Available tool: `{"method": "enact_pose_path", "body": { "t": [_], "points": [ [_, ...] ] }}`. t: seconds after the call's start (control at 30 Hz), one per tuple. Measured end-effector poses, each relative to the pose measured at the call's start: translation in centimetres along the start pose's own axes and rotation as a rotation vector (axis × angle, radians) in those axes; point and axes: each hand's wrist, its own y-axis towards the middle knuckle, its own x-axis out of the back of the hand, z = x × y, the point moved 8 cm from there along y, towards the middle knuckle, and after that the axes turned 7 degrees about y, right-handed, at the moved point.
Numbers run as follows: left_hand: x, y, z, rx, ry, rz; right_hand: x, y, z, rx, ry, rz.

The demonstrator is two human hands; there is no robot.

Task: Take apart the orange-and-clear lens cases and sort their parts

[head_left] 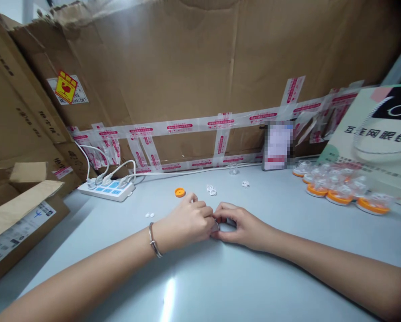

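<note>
My left hand (192, 220), with a metal bangle (152, 241) at its wrist, is closed with bent fingers. It meets my right hand (239, 225) over the middle of the table. Thumb and fingers of the right hand pinch a small pale piece (215, 226), mostly hidden, which the left fingers also grip. Just beyond the left hand lies an orange round cap (179, 192), hollow side up. White openwork pieces (211, 190) lie behind the hands, with another white piece (245, 184) farther right. Two small white discs (150, 215) rest left of the left hand.
A clear cup (233, 169) stands at the back by a white cable. At right are several clear domes on orange bases (339, 197), before a printed bag (371, 143). A phone (277, 146) leans on the large carton (187, 80). A power strip (108, 189) and open box (22, 223) are left.
</note>
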Motion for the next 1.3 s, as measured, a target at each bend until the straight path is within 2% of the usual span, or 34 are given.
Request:
{"method": "enact_pose_path", "body": {
  "t": [0.2,0.43,0.93,1.3],
  "points": [
    [1.0,-0.5,-1.2,-0.101,0.157,-0.102,0.0,0.0,-0.1,0.000,0.013,-0.002],
    [1.4,-1.1,-1.7,-0.122,0.200,-0.189,-0.1,0.0,-0.2,0.018,0.022,-0.005],
    [1.4,-1.6,-1.4,-0.074,0.195,-0.196,-0.1,0.0,0.1,0.009,0.030,-0.003],
    [1.5,-1.4,-1.5,-0.094,0.184,-0.217,-0.2,0.0,0.2,0.013,0.015,0.001]
  ]
}}
